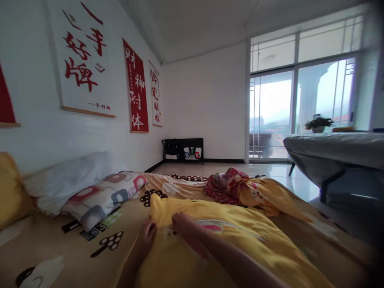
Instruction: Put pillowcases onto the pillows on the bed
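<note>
while spread on bed [60,248], yellow garment [228,240] pinched by both hands: left hand [147,237], right hand [183,225].

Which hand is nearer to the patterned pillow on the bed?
Left. The left hand grips the yellow cloth edge just right of the patterned pillow; the right hand is farther right on the cloth.

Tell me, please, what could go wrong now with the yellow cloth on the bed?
1. Both the left hand and right hand pinch the yellow cloth at one edge, so the rest may bunch or wrinkle.
2. The red checked cloth lies just beyond it and might get dragged or tangled.
</note>
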The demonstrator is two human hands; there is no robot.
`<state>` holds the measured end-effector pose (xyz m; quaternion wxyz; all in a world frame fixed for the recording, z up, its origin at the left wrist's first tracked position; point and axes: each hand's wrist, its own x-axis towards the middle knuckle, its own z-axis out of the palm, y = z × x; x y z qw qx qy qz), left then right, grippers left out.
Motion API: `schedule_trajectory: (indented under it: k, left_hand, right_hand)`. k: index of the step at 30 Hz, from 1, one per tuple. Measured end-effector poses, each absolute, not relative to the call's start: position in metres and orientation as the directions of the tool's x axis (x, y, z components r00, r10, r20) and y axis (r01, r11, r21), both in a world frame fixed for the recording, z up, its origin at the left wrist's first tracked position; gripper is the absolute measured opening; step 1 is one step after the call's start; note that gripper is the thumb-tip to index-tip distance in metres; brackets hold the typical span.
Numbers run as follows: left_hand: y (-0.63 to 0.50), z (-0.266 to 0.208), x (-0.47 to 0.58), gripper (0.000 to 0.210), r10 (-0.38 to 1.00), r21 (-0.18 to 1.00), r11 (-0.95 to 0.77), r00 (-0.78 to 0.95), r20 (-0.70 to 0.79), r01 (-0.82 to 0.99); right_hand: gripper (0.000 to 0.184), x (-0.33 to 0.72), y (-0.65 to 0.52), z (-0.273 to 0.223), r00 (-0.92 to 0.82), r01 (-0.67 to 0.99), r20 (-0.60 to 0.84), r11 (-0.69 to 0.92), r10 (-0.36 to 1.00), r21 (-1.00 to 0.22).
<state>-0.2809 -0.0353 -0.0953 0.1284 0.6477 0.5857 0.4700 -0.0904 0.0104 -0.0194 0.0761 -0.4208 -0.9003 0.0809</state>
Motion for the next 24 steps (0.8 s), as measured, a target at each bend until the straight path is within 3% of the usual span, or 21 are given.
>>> schedule_trajectory:
  k: [6,12,18,24]
  left_hand:
    - [-0.035,-0.087,-0.282,0.032,0.831,0.674,-0.334,-0.131,0.540,0.659]
    - [-0.042,-0.093,-0.279,0.030,0.792,0.620,-0.392,-0.093,0.603,0.680]
    - [-0.042,-0.102,-0.268,0.031,0.775,0.646,-0.394,-0.142,0.616,0.654]
    - [-0.036,-0.114,-0.263,0.043,0.745,0.684,-0.359,-0.247,0.620,0.635]
  right_hand:
    - [0.031,-0.079,-0.011,-0.017,-0.641,0.706,0.168,0.662,0.748,-0.252]
    - [0.037,-0.067,-0.047,-0.044,-0.726,0.592,0.256,0.770,0.638,-0.238]
    - [0.035,-0.072,-0.022,-0.044,-0.617,0.649,0.252,0.663,0.746,-0.373]
    - [0.019,-0.112,-0.002,-0.040,-0.539,0.719,0.208,0.575,0.816,-0.389]
